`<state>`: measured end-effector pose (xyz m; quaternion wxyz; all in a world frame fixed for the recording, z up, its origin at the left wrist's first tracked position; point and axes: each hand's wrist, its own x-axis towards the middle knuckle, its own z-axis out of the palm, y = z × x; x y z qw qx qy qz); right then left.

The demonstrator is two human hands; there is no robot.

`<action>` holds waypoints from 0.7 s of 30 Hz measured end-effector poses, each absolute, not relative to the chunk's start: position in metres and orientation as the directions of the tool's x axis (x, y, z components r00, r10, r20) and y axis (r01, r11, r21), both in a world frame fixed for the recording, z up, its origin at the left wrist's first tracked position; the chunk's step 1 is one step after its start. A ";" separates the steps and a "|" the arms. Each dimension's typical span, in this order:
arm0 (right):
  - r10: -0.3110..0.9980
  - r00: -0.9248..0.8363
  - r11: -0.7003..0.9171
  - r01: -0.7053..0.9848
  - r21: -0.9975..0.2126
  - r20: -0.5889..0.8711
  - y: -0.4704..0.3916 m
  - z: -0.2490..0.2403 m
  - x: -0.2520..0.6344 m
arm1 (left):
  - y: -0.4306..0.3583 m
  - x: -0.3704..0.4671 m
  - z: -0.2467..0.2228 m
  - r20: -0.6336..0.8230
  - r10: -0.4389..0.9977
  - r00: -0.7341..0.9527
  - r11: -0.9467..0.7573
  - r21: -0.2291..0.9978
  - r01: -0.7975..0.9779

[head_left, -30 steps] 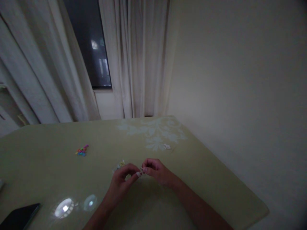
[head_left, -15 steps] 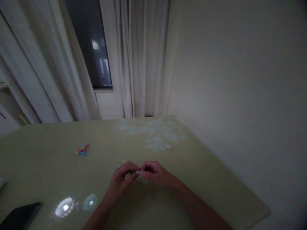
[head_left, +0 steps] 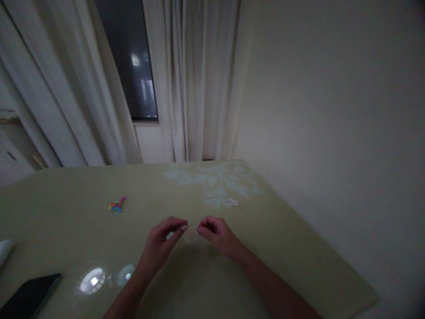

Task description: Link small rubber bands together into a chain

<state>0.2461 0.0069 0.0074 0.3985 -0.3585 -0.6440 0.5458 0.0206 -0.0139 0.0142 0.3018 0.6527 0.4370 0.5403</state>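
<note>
My left hand is raised over the table, thumb and forefinger pinched together. A tiny pale bit shows at its fingertips, too small to name. A short gap away, my right hand has its thumb and fingers closed in a pinch. What it holds, if anything, I cannot make out. A small heap of bright multicoloured pieces lies beyond my left hand, to the left. Some small white pieces lie past my right hand, on the table's leaf pattern.
The greenish glossy table meets a plain wall on the right. At the lower left lies a dark flat device, with a white object at the left edge. Round light reflections show on the tabletop. Curtains hang behind.
My hands have moved apart, from nearly touching to a small gap. The small white striped piece that showed between them is no longer clearly visible. The view has shifted slightly.
</note>
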 end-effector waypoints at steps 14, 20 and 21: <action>0.934 -0.333 0.178 0.126 -0.976 0.127 0.015 0.001 0.248 | 0.001 -0.025 0.007 0.327 0.928 0.178 -0.351 0.610 0.711; 0.947 -0.293 0.221 0.291 -0.931 0.134 0.017 0.002 0.253 | -0.006 -0.027 0.017 0.156 0.927 0.342 -0.376 0.392 0.840; 0.947 -0.291 0.237 0.349 -0.907 0.135 0.017 0.002 0.253 | -0.007 -0.026 0.020 0.129 0.921 0.367 -0.388 0.339 0.857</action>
